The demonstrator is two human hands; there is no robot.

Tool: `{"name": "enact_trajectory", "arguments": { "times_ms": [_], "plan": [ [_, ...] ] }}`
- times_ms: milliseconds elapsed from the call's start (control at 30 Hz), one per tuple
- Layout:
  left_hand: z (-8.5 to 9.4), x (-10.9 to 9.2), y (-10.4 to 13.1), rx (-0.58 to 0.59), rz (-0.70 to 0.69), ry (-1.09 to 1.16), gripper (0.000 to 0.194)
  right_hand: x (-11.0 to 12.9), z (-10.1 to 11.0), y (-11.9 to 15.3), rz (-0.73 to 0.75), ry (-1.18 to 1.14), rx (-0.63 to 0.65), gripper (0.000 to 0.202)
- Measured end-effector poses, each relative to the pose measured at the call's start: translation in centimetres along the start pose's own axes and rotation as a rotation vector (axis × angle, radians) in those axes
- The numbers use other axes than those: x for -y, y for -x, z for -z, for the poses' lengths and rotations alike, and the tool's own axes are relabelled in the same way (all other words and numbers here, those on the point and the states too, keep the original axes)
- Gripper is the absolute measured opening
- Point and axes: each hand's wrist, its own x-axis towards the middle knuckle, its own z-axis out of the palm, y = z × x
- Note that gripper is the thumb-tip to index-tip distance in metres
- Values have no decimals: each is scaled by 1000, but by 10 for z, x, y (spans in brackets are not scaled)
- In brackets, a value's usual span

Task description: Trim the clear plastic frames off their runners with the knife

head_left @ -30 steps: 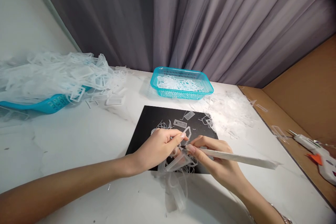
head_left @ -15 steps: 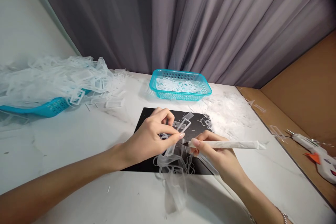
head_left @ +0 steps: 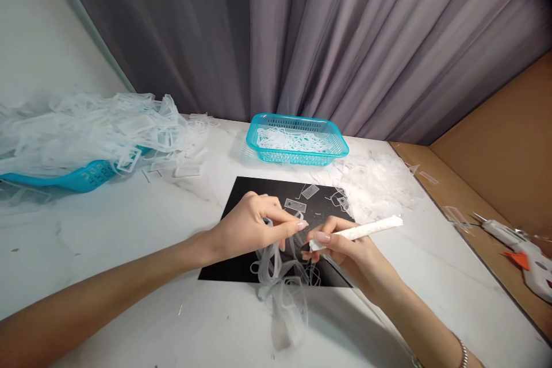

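white stick [head_left: 373, 228] has tilted in right hand [head_left: 352, 256], end past mat [head_left: 233, 271] edge.

No lettering, label, number or sign can be read here — not a single one.

The bench [head_left: 129, 230] is bright. The curtain [head_left: 207, 29] is dim at the left and lighter at the right. The right heap [head_left: 379, 184] shines so white its bits melt together. A soft shadow lies below the right hand [head_left: 356, 256]. The top right corner is black.
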Motion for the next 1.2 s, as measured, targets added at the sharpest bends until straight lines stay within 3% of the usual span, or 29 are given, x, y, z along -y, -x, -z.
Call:
{"name": "enact_trajectory", "arguments": {
  "times_ms": [300, 633, 833, 1000, 1200],
  "plan": [
    [-14, 8, 3, -7, -111, -218, 32, -7, -12, -3, -74, 14, -29, 19],
    [-16, 8, 4, 18, 0, -265, 37, -10, -16, -3, -33, 99, -129, 24],
    [-16, 4, 2, -21, 28, -254, 41, -12, -16, -1, 26, 307, -207, 28],
    [-20, 8, 1, -137, -82, -457, 37, -12, -15, 1, 94, 504, -223, 32],
    [-23, 14, 1, -245, -265, -619, 38, -11, -17, 3, 168, 539, -184, 31]
  ]
}}
